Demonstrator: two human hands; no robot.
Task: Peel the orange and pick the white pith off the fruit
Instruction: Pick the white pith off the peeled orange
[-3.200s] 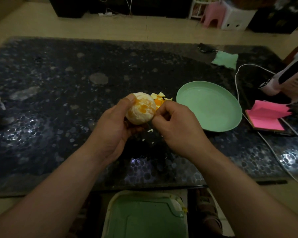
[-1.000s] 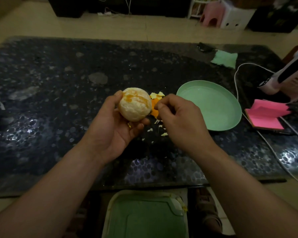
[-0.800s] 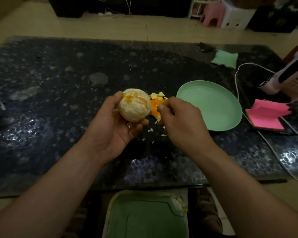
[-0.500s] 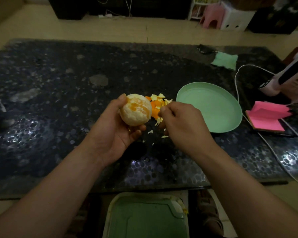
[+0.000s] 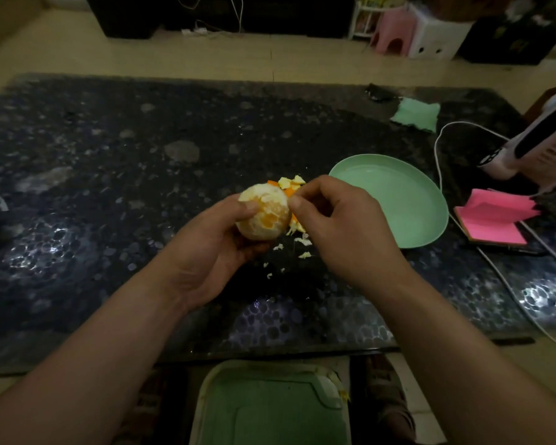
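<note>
Orange [image 5: 264, 211]: mostly peeled, patches of white pith over orange flesh; held up above the table's near middle, between the two hands.
Left hand [image 5: 212, 248]: cupped under and around the fruit, fingers curled beneath it, thumb pressed on its upper left face.
Right hand [image 5: 341, 226]: fingers curled in, thumb tip and forefinger tip drawn together against the fruit's right edge; whether a strand of pith lies between them is too small to tell.
Peel scraps [image 5: 290, 184]: small orange and pale heap on the table just behind the fruit, near the plate's left rim.
Pith bits [image 5: 303, 241]: pale crumbs scattered on the table below the hands.
Table [image 5: 109, 187]: dark, glossy, pebble-patterned top.
Plate [image 5: 398, 200]: pale green, right of the hands.
Sticky notes [image 5: 495, 223]: pink pad right of the plate, a white cable [image 5: 440, 162] between them.
Cloth [image 5: 416, 114]: green, at the far right of the table.
Bin [image 5: 270, 409]: green, below the near table edge.
</note>
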